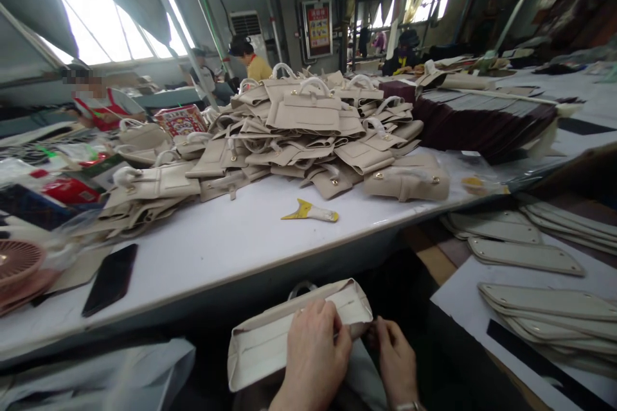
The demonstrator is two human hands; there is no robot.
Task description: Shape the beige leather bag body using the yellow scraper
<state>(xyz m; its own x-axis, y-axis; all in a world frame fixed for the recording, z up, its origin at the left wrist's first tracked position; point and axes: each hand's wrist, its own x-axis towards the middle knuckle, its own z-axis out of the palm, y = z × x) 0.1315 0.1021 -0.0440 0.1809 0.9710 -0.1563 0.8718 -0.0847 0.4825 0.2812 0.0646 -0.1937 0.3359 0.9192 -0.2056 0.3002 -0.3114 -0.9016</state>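
Low in front of me, a beige handbag (263,350) is tilted with its pale, boxy bottom panel facing up. Part of a handle loop shows behind its far edge. My left hand (315,347) lies across the panel, its fingers curled and gripping the bag near the right end. At that same end my right hand (396,359) is closed, thumb and fingertips pinched at the bag's lower right corner. The exact bit between those fingertips is partly hidden.
A white table (231,237) holds a large heap of beige handbags (308,115), a yellow-and-white tool (311,210), a phone (110,279) and a pink fan (22,263). Stacked pale panels (549,308) lie at right. A person in a red apron (103,106) is beyond the table.
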